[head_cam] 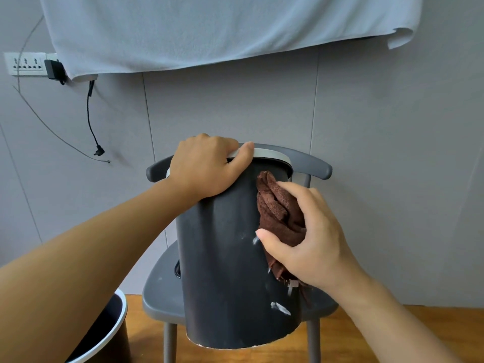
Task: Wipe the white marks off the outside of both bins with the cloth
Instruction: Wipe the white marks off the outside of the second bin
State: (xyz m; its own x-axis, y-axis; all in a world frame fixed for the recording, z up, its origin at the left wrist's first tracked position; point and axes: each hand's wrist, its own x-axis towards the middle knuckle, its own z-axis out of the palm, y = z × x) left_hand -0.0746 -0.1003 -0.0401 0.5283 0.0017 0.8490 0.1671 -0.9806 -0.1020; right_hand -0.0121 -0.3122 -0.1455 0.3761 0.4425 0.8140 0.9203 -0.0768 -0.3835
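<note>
A dark grey bin with a pale rim leans tilted on a grey chair, its base toward me. My left hand grips the rim at the top, thumb hooked over the edge. My right hand holds a bunched brown cloth pressed against the bin's right side. White marks show low on the wall, with smaller streaks beside my right thumb. A second dark bin with a pale rim stands on the floor at the lower left, partly cut off by the frame.
The grey chair stands on a wooden floor against a grey wall. A pale towel hangs above. At the left are a wall socket strip, a black plug and a dangling black cable.
</note>
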